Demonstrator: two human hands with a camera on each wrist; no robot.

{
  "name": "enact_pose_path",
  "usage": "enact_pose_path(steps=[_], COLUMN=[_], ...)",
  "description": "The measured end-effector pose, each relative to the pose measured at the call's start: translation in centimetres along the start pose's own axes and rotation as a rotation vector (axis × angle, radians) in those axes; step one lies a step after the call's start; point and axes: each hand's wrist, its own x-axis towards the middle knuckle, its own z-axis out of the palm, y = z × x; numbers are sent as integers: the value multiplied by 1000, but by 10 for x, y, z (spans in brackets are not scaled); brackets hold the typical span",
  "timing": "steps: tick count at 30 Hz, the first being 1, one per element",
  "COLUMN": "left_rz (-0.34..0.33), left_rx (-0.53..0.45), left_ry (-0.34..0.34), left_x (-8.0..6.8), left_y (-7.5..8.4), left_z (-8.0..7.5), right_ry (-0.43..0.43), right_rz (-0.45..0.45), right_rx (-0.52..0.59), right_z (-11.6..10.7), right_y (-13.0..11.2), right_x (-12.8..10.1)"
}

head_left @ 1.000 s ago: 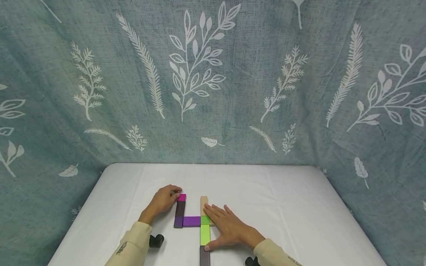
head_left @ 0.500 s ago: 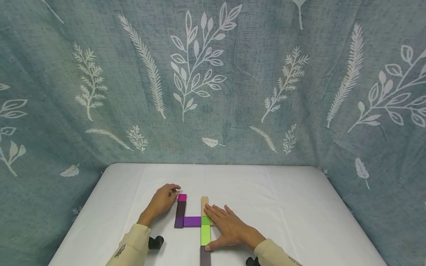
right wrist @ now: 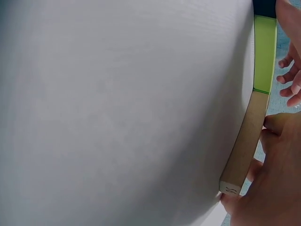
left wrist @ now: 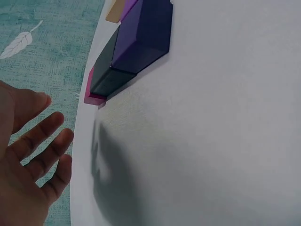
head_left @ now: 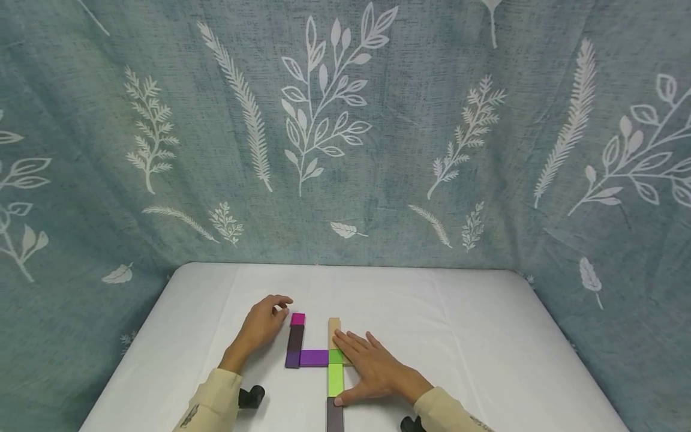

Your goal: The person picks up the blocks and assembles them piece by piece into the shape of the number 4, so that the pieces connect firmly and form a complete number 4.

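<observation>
Flat coloured blocks lie end to end in a 4-like shape. Its left arm has a magenta block (head_left: pixel 298 319), a dark brown block (head_left: pixel 295 338) and a dark purple block (head_left: pixel 293 359). A purple block (head_left: pixel 314 358) bridges to a green block (head_left: pixel 335 356). Above that is a tan block (head_left: pixel 334 330); below are a lime block (head_left: pixel 335 380) and a dark grey block (head_left: pixel 335 414). My left hand (head_left: pixel 263 322) hovers left of the magenta block, fingers loosely bent, holding nothing. Spread flat, my right hand (head_left: pixel 375 369) rests fingertips at the tan block and thumb on the dark grey one.
White cloth covers the table (head_left: pixel 459 348). Behind it hangs a teal leaf-patterned curtain (head_left: pixel 378 180). Dark rounded wrist-camera parts show under each sleeve, such as the left camera mount (head_left: pixel 252 397). Part of another tan block (head_left: pixel 346 362) shows under my right hand.
My left hand has come away from the magenta block, drawing slightly up and left. The right hand stays in place on the blocks. The whole view has shifted a little.
</observation>
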Motion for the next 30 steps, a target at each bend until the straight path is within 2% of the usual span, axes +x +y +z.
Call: enact_pose_path(steps=[11,30], left_rz=[-9,-63], left_rx=[-37,-63], left_ry=[13,16], left_x=[-8,-25], left_y=[-8,-3], left_z=[2,-2], right_ry=[2,32], right_rz=[0,-12], right_rx=[10,32], right_z=[-1,-4], right_y=[0,1], right_x=[0,-1])
